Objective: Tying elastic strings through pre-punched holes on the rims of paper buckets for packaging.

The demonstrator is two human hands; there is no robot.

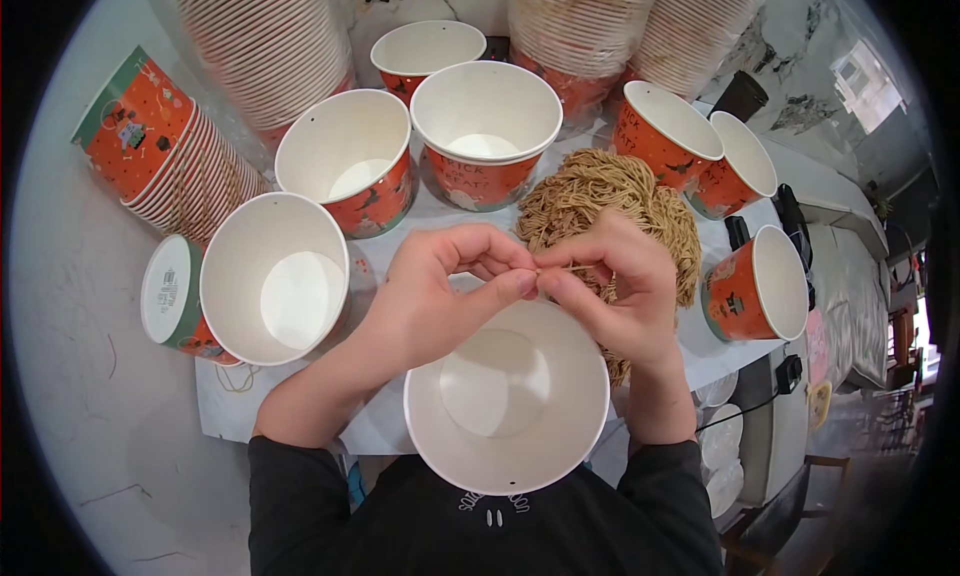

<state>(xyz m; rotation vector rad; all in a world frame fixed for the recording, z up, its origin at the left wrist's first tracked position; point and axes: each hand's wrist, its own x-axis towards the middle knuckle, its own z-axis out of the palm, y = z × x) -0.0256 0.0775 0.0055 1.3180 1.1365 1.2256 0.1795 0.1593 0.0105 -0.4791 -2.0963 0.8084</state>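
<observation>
A large white-lined paper bucket (505, 451) stands right in front of me, its open mouth facing up and a small dark hole by its near rim. Above its far rim my left hand (440, 291) and my right hand (625, 291) meet, thumbs and forefingers pinched together. A thin tan cord (577, 268) shows between the fingertips; most of it is hidden by my fingers. Just behind my right hand lies a big heap of tan cords (610, 191), some strands hanging down beneath that hand.
Several orange printed buckets surround the work, such as one at left (215, 276) and one at right (735, 296). A nested stack (205, 176) lies tilted at far left. Tall wrapped stacks (260, 46) rise behind. A black cable (740, 413) hangs off the right edge.
</observation>
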